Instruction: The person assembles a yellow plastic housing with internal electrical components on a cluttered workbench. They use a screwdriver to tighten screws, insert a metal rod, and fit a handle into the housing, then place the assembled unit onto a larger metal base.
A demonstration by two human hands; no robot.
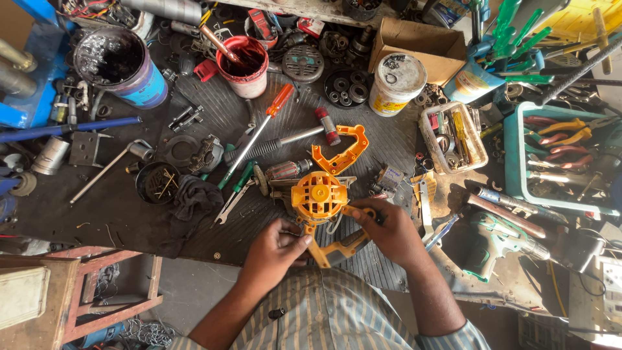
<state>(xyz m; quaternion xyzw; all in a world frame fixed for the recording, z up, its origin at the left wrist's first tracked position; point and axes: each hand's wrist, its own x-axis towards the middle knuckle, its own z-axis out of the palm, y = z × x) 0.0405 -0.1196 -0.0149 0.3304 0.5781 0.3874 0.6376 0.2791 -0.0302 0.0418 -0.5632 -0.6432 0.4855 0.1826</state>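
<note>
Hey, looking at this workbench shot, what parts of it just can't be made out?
All in the head view:
- Lower end of the orange power tool housing: covered by the left hand and right hand.
- Contents of the dark bowl: too small to identify.
- Inside of the blue bucket: dark and glossy, nothing readable.
- Green tool tray: cut off by the right edge.
- Red stool: partly under the bench.

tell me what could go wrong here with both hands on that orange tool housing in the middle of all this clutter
1. The left hand and right hand grip the orange housing at the bench's near edge; a slip could drop it off the bench.
2. The loose orange handle half, armature and screwdriver lie close by, so an elbow or a tug might knock them around.
3. The open red paint pot could tip if the bench is jolted.
</note>
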